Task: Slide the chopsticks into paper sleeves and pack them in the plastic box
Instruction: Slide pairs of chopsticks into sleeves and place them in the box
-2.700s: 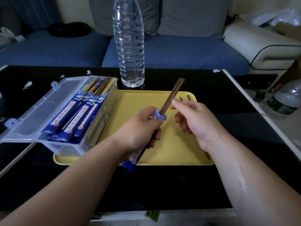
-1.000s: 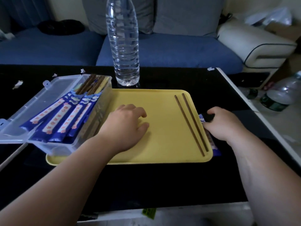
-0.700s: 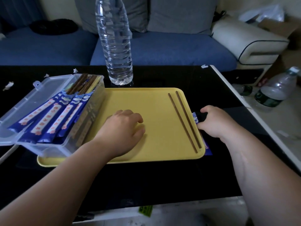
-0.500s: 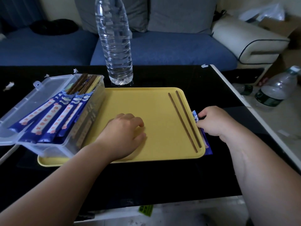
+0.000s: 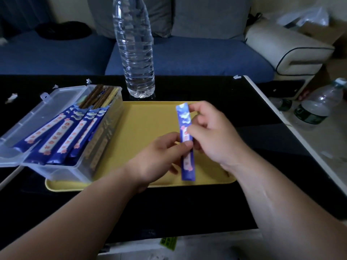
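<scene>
L hand [image 5: 159, 156] & R hand [image 5: 212, 134] both pinch one blue printed paper sleeve [image 5: 185, 143], upright above yellow plastic tray [image 5: 142, 128].

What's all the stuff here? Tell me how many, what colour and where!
sofa: one, blue, at the back.
table: one, black, before the sofa.
tray: one, yellow, on the table.
water bottle: one, clear, on the table behind the tray.
plastic box: one, clear, lid open, on the tray's left end.
sleeved chopsticks: at least four, blue sleeves, in the box.
paper sleeve: one, blue, held above the tray.
left hand: one, pinches the sleeve's middle.
right hand: one, pinches the sleeve higher up.
</scene>
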